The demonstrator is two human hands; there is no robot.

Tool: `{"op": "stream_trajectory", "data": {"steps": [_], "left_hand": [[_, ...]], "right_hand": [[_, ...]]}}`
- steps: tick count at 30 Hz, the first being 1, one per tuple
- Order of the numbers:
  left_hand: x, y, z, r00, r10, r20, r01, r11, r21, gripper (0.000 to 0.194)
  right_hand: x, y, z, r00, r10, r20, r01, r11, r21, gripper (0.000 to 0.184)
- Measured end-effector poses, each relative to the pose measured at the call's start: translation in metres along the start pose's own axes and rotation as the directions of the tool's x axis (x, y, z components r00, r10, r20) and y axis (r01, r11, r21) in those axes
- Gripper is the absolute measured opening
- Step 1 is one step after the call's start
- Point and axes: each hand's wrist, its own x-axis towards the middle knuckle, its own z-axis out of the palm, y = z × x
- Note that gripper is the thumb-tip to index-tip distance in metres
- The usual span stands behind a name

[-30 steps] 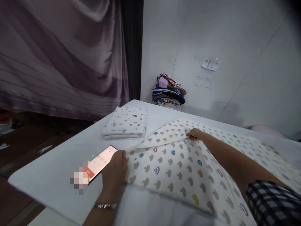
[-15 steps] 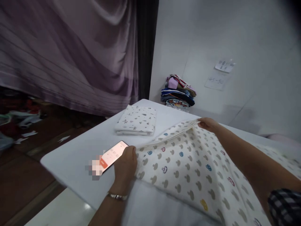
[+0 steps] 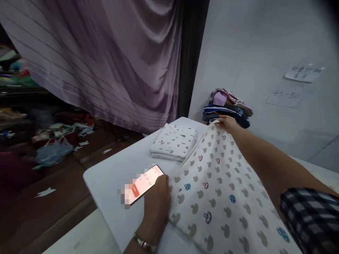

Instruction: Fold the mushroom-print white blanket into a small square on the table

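A white cloth (image 3: pixel 219 197) printed with grey, blue and red mushrooms stretches between both hands, draping toward me on the right. My left hand (image 3: pixel 158 195), with a bracelet at the wrist, is closed on its near left edge, just beside the lit phone (image 3: pixel 144 185). Farther off, my right hand (image 3: pixel 226 123) pinches the cloth's far corner and holds it raised above the table (image 3: pixel 119 176). Behind the cloth's edge lies a folded white cloth (image 3: pixel 174 141) with small dark prints, partly covered by the raised edge.
A stack of folded clothes (image 3: pixel 227 106) stands by the wall at the table's far end. Paper notes (image 3: pixel 286 95) hang on the wall. A purple curtain (image 3: pixel 127 63) hangs at the left, with plastic bags (image 3: pixel 54 151) and scraps on the floor below.
My right hand has lifted the cloth's far corner higher and farther away, so the cloth is drawn up more steeply. My left hand keeps its hold near the phone. The view has swung left.
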Motion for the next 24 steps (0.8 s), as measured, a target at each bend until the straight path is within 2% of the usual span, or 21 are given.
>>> {"op": "stream_trajectory", "data": {"steps": [4, 9, 12, 15, 17, 20, 22, 24], "left_hand": [[0.001, -0.001, 0.001, 0.999, -0.035, 0.028, 0.034, 0.999, 0.03, 0.026], [0.002, -0.003, 0.002, 0.993, -0.079, 0.085, 0.07, 0.993, 0.099, 0.024], [0.002, -0.004, 0.002, 0.99, -0.083, 0.11, 0.071, 0.992, 0.104, 0.025], [0.002, -0.002, 0.001, 0.989, -0.083, 0.122, 0.072, 0.993, 0.094, 0.025], [0.003, 0.0, 0.0, 0.986, -0.097, 0.132, 0.086, 0.992, 0.088, 0.025], [0.004, 0.002, -0.003, 0.984, -0.105, 0.143, 0.098, 0.994, 0.058, 0.025], [0.003, 0.002, -0.003, 0.986, -0.085, 0.146, 0.083, 0.996, 0.022, 0.026], [0.002, 0.001, -0.003, 0.99, -0.054, 0.134, 0.055, 0.998, -0.006, 0.026]], "right_hand": [[0.017, 0.041, 0.017, 0.997, 0.072, -0.022, -0.072, 0.997, -0.039, 0.023], [0.023, 0.088, 0.024, 0.993, 0.115, -0.029, -0.117, 0.991, -0.064, 0.03], [0.019, 0.108, 0.027, 0.993, 0.121, 0.0, -0.121, 0.989, -0.086, 0.043], [0.012, 0.12, 0.027, 0.994, 0.102, 0.041, -0.095, 0.986, -0.138, 0.056], [0.005, 0.123, 0.025, 0.996, 0.068, 0.056, -0.056, 0.979, -0.197, 0.057], [-0.011, 0.122, 0.02, 0.995, -0.01, 0.101, 0.041, 0.951, -0.306, 0.047], [-0.026, 0.121, 0.017, 0.979, -0.054, 0.195, 0.123, 0.924, -0.361, 0.036], [-0.042, 0.121, 0.016, 0.942, -0.062, 0.329, 0.194, 0.902, -0.386, 0.027]]}}
